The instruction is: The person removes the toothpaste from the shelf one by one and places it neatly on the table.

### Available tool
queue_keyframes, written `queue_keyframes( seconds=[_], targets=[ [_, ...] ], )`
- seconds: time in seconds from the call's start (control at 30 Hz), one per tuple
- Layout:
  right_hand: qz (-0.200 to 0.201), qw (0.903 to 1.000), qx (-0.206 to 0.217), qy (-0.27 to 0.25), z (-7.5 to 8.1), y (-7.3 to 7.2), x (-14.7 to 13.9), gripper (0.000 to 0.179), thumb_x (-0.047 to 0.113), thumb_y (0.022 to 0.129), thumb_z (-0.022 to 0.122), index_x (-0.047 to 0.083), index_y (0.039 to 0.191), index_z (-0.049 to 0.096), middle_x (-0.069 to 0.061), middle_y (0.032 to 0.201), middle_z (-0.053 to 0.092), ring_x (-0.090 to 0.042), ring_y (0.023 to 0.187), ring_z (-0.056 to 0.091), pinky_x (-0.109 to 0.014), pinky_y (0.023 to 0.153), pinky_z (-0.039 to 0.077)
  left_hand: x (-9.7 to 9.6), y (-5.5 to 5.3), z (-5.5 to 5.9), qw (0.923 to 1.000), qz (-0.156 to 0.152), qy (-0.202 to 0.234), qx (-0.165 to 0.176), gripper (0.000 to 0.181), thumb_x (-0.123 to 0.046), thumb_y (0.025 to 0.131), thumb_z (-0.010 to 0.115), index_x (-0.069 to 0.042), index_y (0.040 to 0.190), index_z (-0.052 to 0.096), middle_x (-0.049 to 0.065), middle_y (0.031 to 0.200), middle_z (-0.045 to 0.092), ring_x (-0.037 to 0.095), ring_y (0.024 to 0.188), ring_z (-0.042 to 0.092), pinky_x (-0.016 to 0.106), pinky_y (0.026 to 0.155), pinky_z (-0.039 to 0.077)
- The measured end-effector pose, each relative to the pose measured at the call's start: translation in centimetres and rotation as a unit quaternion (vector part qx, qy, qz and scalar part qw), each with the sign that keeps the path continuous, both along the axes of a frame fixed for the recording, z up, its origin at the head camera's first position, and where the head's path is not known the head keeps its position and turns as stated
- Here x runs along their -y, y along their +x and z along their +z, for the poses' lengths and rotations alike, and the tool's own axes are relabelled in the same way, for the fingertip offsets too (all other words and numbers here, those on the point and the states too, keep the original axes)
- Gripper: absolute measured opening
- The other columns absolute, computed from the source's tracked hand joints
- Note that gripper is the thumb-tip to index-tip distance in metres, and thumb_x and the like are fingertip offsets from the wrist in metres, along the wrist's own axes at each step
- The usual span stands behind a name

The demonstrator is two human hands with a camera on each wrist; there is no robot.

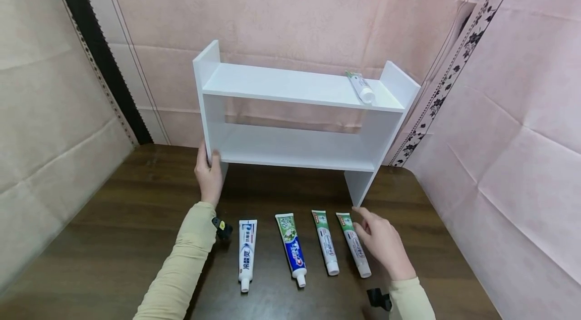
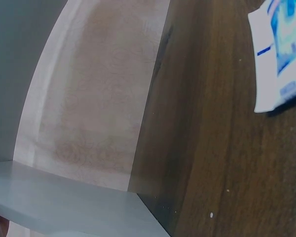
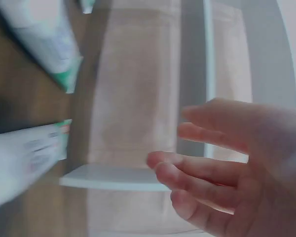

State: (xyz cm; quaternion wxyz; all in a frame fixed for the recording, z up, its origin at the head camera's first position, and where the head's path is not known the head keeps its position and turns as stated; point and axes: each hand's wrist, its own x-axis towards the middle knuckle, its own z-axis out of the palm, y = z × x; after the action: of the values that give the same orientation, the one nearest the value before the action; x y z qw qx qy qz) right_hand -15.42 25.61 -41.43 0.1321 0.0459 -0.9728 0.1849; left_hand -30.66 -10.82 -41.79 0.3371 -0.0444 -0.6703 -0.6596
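Note:
My left hand [image 1: 210, 176] grips the lower left side panel of a white two-tier shelf [image 1: 297, 148], fingers on the outside and thumb toward the inside. My right hand [image 1: 383, 243], fingers loosely bent and holding nothing, hovers beside the rightmost green-and-white toothpaste tube [image 1: 354, 245], near the foot of the shelf's right panel. Left of that tube lies a similar toothpaste tube [image 1: 325, 243]. A blue-and-green toothpaste tube [image 1: 291, 249] and a white-and-blue toothpaste tube [image 1: 247, 254] complete the row, caps toward me. Another toothpaste tube [image 1: 360, 88] lies on the upper board's right end.
The shelf stands on a dark brown wooden table [image 1: 113, 239], close to the pink cloth backdrop [image 1: 290, 12]. Cloth walls rise on both sides, the right one with a black floral border [image 1: 454, 75]. Each wrist wears a small black camera [image 1: 222, 228].

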Motion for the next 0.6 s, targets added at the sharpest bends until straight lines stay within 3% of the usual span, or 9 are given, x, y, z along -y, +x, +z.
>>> queue_keyframes(
  seconds=[0.17,0.33,0.47,0.6],
  targets=[
    [0.002,0.9982,-0.059,-0.008,2.4,-0.7,0.6,0.034,0.011,0.091,0.063,0.008,0.125,0.063,0.000,0.079,0.058,-0.009,0.065,0.045,-0.025,0.056,0.037,0.1,0.0,-0.1,1.0000,-0.001,-0.001,-0.002,0.046,-0.010,0.099,0.045,-0.010,0.145,0.044,0.016,0.142,0.051,0.026,0.125,0.049,0.047,0.105,0.039],
    [0.003,0.9933,-0.114,-0.018,4.0,-1.2,1.1,0.031,0.009,0.091,0.062,0.008,0.122,0.065,-0.010,0.097,0.064,-0.019,0.077,0.055,-0.035,0.064,0.044,0.2,0.0,-0.2,1.0000,-0.005,-0.002,-0.005,0.046,-0.010,0.099,0.046,-0.010,0.145,0.044,0.018,0.141,0.051,0.026,0.124,0.049,0.047,0.104,0.039],
    [0.009,0.9835,-0.179,-0.025,5.2,-1.8,1.4,0.028,0.007,0.090,0.063,0.006,0.118,0.066,-0.016,0.106,0.064,-0.028,0.087,0.059,-0.043,0.069,0.048,0.2,0.0,-0.3,0.9999,-0.009,-0.005,-0.002,0.045,-0.011,0.100,0.045,-0.010,0.145,0.044,0.018,0.141,0.051,0.026,0.124,0.049,0.048,0.104,0.039],
    [0.016,0.9677,-0.249,-0.037,6.9,-2.5,1.8,0.025,0.005,0.089,0.064,0.003,0.114,0.067,-0.018,0.110,0.062,-0.035,0.100,0.058,-0.049,0.078,0.049,0.2,0.0,-0.3,0.9999,-0.012,-0.005,-0.001,0.045,-0.012,0.100,0.045,-0.009,0.145,0.043,0.017,0.141,0.050,0.026,0.125,0.048,0.048,0.105,0.038]
  ],
)
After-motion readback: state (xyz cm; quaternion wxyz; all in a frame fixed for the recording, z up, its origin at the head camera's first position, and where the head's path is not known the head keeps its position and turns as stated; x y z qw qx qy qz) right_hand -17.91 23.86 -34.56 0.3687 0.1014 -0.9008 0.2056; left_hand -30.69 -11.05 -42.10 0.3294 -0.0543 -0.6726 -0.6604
